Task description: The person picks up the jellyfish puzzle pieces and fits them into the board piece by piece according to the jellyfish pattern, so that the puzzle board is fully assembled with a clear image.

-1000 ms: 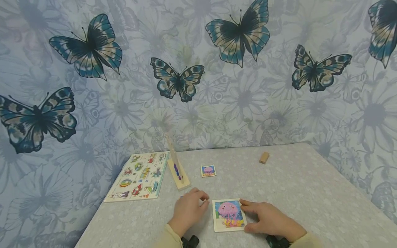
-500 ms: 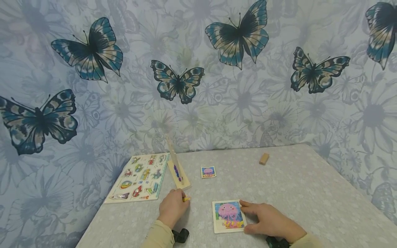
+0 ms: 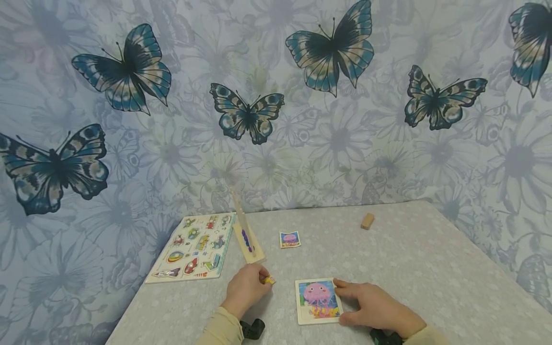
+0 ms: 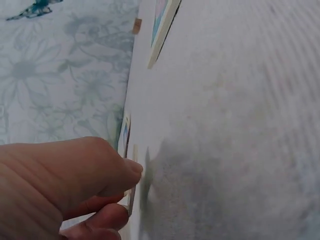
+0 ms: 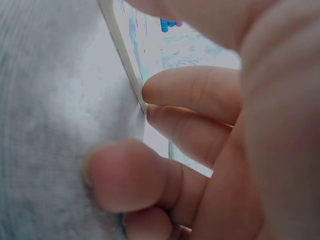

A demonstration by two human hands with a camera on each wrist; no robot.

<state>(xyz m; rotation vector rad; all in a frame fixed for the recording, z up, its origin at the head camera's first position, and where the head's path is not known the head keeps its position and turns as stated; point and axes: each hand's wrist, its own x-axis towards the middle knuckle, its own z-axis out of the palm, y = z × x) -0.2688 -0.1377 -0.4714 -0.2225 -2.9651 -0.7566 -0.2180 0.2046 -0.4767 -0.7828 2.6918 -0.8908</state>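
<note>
My left hand pinches a small yellow-patterned jigsaw piece just above the table, left of the square jellyfish puzzle. In the left wrist view the piece shows as a thin edge between thumb and fingers. The jellyfish puzzle lies flat in its pale wooden tray, with a bare patch at the lower left. My right hand rests at the tray's right side, index finger near the upper corner and thumb at the lower one. In the right wrist view, extended fingers touch the tray edge.
Behind the puzzle lies a small jellyfish picture card. A wooden stand with purple and blue beads is at the left, beside a large picture peg board. One wooden block lies at the back right, before the butterfly-patterned wall.
My left hand has moved left from beside the puzzle, picked up the yellow-patterned piece, and shifted slightly right with it. My right hand and the puzzle have stayed in place.
</note>
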